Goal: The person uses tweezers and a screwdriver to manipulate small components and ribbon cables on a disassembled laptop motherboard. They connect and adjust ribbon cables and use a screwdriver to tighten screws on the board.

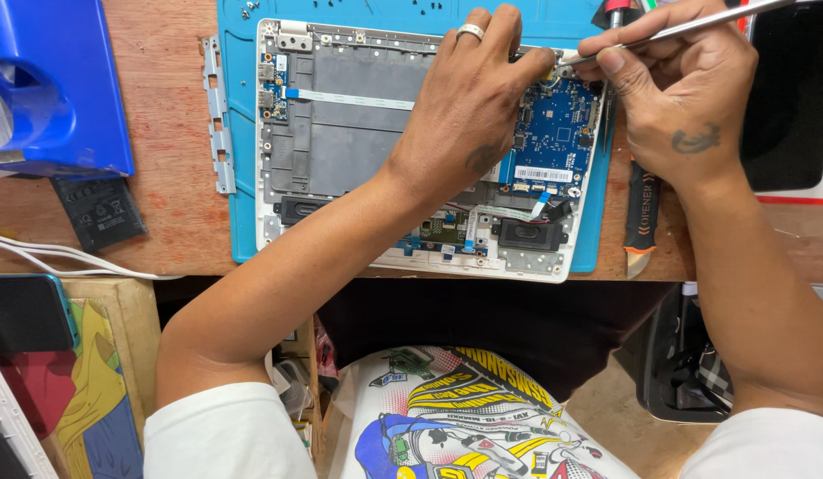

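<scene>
An opened laptop base (340,142) lies on a blue work mat (238,133), its grey inner frame and blue circuit board (558,129) exposed. My left hand (469,106), wearing a ring, rests on the laptop with its fingertips pressing near the board's top edge. My right hand (682,89) grips a thin metal tool (695,27) like a pen. The tool's tip meets the board's upper corner, right beside my left fingertips.
A grey metal bracket strip (218,115) lies left of the laptop. A blue plastic bin (52,84) and a flat black battery (99,211) sit at left. A black-and-orange pry tool (642,208) lies right of the mat. White cables (56,257) run along the wooden table's edge.
</scene>
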